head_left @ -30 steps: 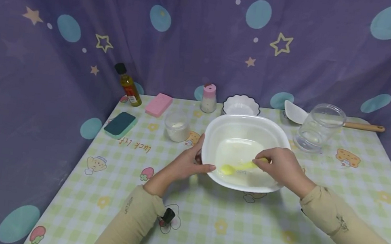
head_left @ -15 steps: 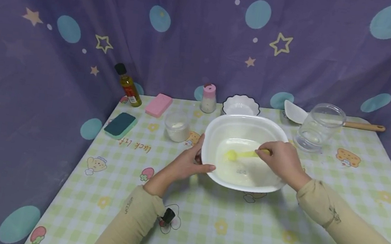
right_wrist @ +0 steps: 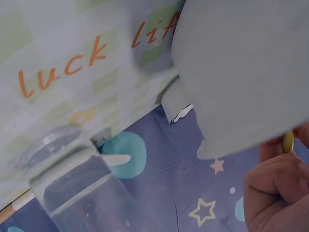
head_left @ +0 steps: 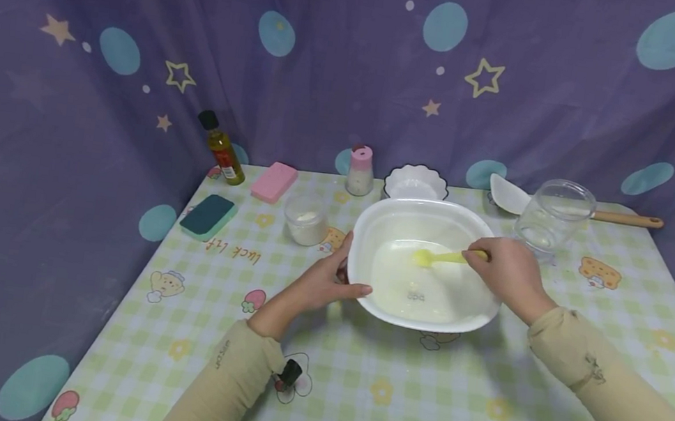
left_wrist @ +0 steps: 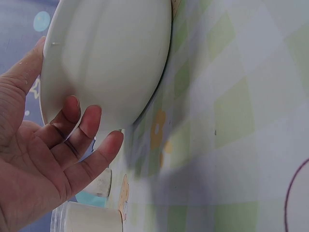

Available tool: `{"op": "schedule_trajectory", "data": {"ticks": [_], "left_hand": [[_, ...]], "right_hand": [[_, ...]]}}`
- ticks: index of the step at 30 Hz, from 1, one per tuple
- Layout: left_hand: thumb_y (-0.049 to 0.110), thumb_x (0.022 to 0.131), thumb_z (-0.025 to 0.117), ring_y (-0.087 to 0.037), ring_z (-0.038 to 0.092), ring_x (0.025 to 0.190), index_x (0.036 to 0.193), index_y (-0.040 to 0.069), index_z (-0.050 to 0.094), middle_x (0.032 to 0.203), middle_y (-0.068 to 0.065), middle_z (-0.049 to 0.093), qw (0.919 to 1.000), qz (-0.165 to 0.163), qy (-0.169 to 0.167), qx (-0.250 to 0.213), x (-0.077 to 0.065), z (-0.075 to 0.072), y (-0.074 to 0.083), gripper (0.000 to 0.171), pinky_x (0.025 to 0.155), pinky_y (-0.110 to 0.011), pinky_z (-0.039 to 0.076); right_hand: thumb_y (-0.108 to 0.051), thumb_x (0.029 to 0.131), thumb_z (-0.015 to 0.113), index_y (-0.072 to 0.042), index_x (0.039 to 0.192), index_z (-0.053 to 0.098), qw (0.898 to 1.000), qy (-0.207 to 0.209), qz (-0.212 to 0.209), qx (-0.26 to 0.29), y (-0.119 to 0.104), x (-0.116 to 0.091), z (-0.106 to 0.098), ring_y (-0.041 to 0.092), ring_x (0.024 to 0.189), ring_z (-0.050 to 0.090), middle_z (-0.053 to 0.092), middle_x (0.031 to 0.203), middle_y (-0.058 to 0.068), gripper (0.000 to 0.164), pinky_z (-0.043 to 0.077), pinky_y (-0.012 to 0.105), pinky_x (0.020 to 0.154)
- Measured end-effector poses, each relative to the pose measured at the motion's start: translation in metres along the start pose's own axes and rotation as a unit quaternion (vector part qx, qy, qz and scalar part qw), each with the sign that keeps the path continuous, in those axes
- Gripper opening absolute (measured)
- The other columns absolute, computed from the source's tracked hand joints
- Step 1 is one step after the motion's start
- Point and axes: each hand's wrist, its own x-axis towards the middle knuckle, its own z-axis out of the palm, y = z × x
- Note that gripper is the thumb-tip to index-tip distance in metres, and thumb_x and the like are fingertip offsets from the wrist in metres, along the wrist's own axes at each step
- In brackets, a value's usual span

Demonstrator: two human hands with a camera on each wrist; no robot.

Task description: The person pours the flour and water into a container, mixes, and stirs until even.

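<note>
A white basin (head_left: 426, 209) with whitish liquid in its bottom stands mid-table in the head view. My left hand (head_left: 325, 279) holds its left side, thumb at the rim. In the left wrist view the fingers (left_wrist: 91, 118) bend against the outer wall. Over the basin's right side, my right hand (head_left: 509, 274) pinches the handle of a yellow spoon (head_left: 448, 257). The spoon's bowl end dips into the liquid near the basin's middle. From the right wrist, the basin's wall (right_wrist: 241, 72) hides most of the spoon; only its handle end (right_wrist: 288, 141) shows between the fingers.
Left of the basin are a lidded jar (head_left: 306, 219), a pink sponge (head_left: 274, 182), a green sponge (head_left: 208, 216) and an oil bottle (head_left: 222, 151). Behind it stand a pink-topped shaker (head_left: 360, 171) and a scalloped dish (head_left: 416, 181). A clear jar (head_left: 554, 216) and a spatula (head_left: 627, 219) are at right.
My right hand has shifted right and away from me, taking the spoon from the basin's near left toward its middle. My left hand and the basin keep their place.
</note>
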Motion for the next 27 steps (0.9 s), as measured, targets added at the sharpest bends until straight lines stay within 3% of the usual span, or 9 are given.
{"op": "schedule_trajectory", "data": {"ticks": [4, 9, 13, 20, 27], "left_hand": [[0.024, 0.086, 0.077, -0.019, 0.063, 0.084, 0.158, 0.018, -0.004, 0.118, -0.019, 0.066, 1.0, -0.002, 0.001, 0.0, 0.0, 0.0, 0.001, 0.108, 0.076, -0.031, 0.049], [0.023, 0.086, 0.077, -0.019, 0.063, 0.084, 0.158, 0.017, -0.003, 0.118, -0.019, 0.066, 1.0, 0.0, 0.004, -0.003, 0.0, 0.0, 0.001, 0.108, 0.077, -0.031, 0.049], [0.022, 0.086, 0.077, -0.019, 0.063, 0.085, 0.158, 0.02, -0.003, 0.119, -0.018, 0.066, 1.0, 0.004, 0.006, 0.0, 0.001, 0.001, -0.001, 0.107, 0.077, -0.031, 0.049], [0.022, 0.086, 0.077, -0.02, 0.062, 0.085, 0.158, 0.025, -0.002, 0.119, -0.017, 0.066, 0.9999, 0.007, 0.007, 0.003, 0.001, 0.002, -0.002, 0.107, 0.077, -0.032, 0.049], [0.016, 0.087, 0.076, -0.021, 0.063, 0.088, 0.157, 0.017, -0.004, 0.123, -0.024, 0.062, 1.0, 0.005, -0.002, -0.001, 0.0, 0.001, 0.004, 0.107, 0.078, -0.031, 0.049]], "right_hand": [[-0.015, 0.089, 0.069, 0.0, 0.092, 0.076, 1.0, -0.013, 0.003, -0.006, 0.003, -0.004, -0.008, 0.03, 0.076, 0.065, 0.072, 0.085, 0.014, 0.016, 0.048, 0.046, 0.068], [-0.015, 0.088, 0.071, 0.0, 0.091, 0.076, 0.999, -0.038, 0.008, -0.009, 0.005, -0.011, -0.02, 0.023, 0.068, 0.06, 0.071, 0.082, 0.012, 0.016, 0.046, 0.04, 0.062], [-0.015, 0.087, 0.072, -0.002, 0.089, 0.077, 0.998, -0.057, 0.011, -0.004, 0.005, -0.015, -0.029, 0.016, 0.062, 0.054, 0.07, 0.079, 0.007, 0.014, 0.042, 0.035, 0.059], [-0.016, 0.087, 0.073, -0.005, 0.087, 0.077, 0.995, -0.097, 0.016, 0.006, 0.004, -0.02, -0.041, 0.013, 0.062, 0.056, 0.071, 0.078, 0.003, 0.012, 0.044, 0.033, 0.057], [-0.018, 0.087, 0.072, -0.009, 0.085, 0.078, 0.987, -0.155, 0.022, 0.035, 0.002, -0.023, -0.046, 0.013, 0.058, 0.055, 0.067, 0.069, -0.004, 0.01, 0.042, 0.033, 0.055]]}}
